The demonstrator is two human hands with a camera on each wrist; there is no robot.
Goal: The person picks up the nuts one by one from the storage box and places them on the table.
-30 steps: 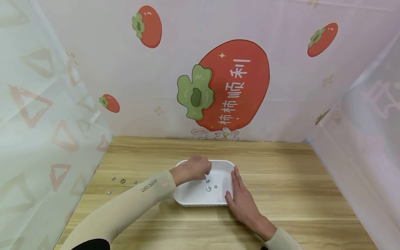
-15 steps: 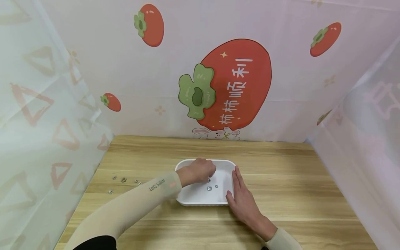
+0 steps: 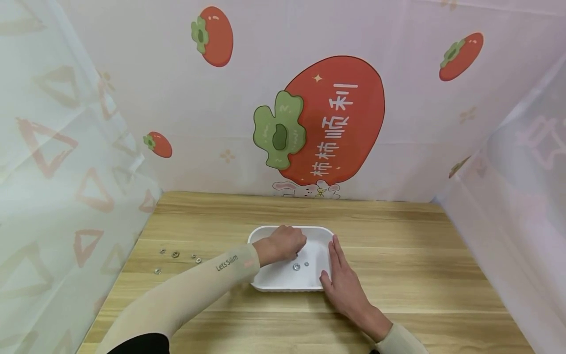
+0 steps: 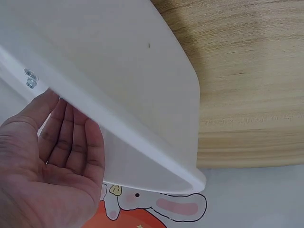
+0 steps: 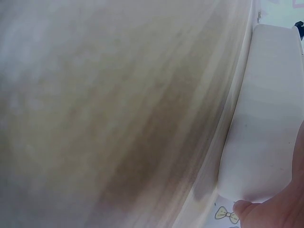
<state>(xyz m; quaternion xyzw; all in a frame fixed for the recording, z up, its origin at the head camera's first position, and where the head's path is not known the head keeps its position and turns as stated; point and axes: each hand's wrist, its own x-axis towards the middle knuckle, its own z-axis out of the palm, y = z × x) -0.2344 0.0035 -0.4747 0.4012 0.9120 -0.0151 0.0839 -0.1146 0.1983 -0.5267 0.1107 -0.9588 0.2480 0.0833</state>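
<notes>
Left hand [image 3: 282, 244] curled in white tray [image 3: 316, 251], hold unclear; right hand [image 3: 346, 288] straight-fingered against it, likely for steadying; metal nuts [image 3: 297, 267] inside.

Left hand [image 3: 284, 242] curled — right hand [image 3: 345, 285] straight-fingered.

Cream left sleeve [image 3: 185, 300], dark "Lets Slim" lettering [image 3: 227, 263], faint pink patch [image 3: 248, 264], black fabric [image 3: 143, 344], cream right sleeve [image 3: 401, 340]

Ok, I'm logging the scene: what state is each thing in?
White rounded-rectangular plastic tray: upright, uncovered
Two silvery ring-shaped metal pieces inside: loose
Five more metal pieces: scattered on brown wooden table
Left hand: curled, grip unclear
Right hand: straightened against tray
</notes>
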